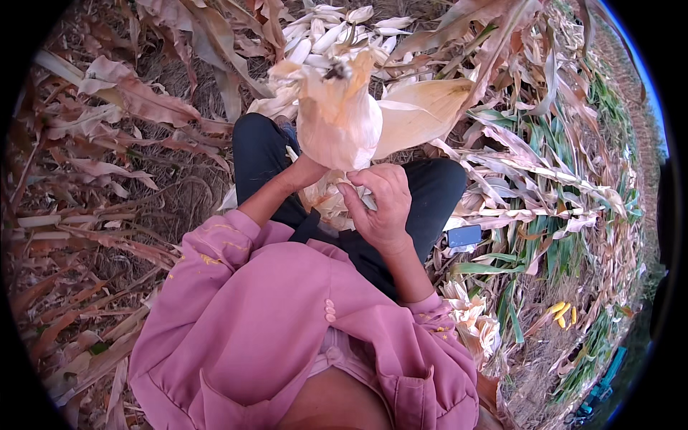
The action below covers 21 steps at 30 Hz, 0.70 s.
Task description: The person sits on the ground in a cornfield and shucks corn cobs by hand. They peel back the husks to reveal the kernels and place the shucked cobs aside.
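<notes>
An ear of corn in pale, papery husk (338, 123) stands raised above my lap, with dark dry silk at its flared tip. My left hand (310, 173) is at its lower left side, and its fingers are hidden behind the husk. At the lower right, my right hand (380, 207) has its fingers curled and the fingertips at the husk's bottom edge; whether they pinch it is unclear. Beneath both hands, loose crumpled husks (328, 201) lie between my legs. A broad dry husk leaf (422, 115) spreads to the right of the ear.
Several pale unhusked ears (328, 37) are heaped beyond my knees. A smartphone (464, 236) lies beside my right thigh. Peeled husks (475, 322) and several bare yellow cobs (561, 312) are farther right. Dry corn stalks (107, 88) cover the ground at left.
</notes>
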Tool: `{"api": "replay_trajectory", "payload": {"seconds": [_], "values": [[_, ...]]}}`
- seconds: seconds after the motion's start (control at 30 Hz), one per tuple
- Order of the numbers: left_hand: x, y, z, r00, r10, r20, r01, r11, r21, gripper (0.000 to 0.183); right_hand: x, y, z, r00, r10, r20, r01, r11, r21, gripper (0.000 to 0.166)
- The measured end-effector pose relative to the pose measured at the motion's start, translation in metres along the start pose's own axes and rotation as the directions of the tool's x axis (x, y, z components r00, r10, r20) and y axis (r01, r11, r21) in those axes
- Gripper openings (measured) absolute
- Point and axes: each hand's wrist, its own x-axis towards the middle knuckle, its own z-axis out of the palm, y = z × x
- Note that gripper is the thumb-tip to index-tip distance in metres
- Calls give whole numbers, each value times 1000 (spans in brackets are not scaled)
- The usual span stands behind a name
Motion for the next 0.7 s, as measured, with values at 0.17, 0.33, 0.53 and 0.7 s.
{"api": "replay_trajectory", "payload": {"seconds": [0.17, 0.33, 0.53, 0.7], "values": [[7, -10, 11, 983, -143, -113, 148, 988, 38, 34, -1, 6, 4, 961, 192, -200, -143, 961, 238, 77], [1, -6, 13, 969, -238, -57, 241, 969, 49, 31, 11, 10, -5, 903, 414, -116, -351, 866, 355, 84], [-1, -19, 11, 968, -239, -77, 248, 961, 125, 34, 6, 17, -5, 882, 471, -15, -424, 808, 408, 82], [-5, -18, 15, 968, -242, -67, 247, 966, 78, 36, 24, 17, -3, 862, 485, -149, -345, 775, 530, 70]]}}
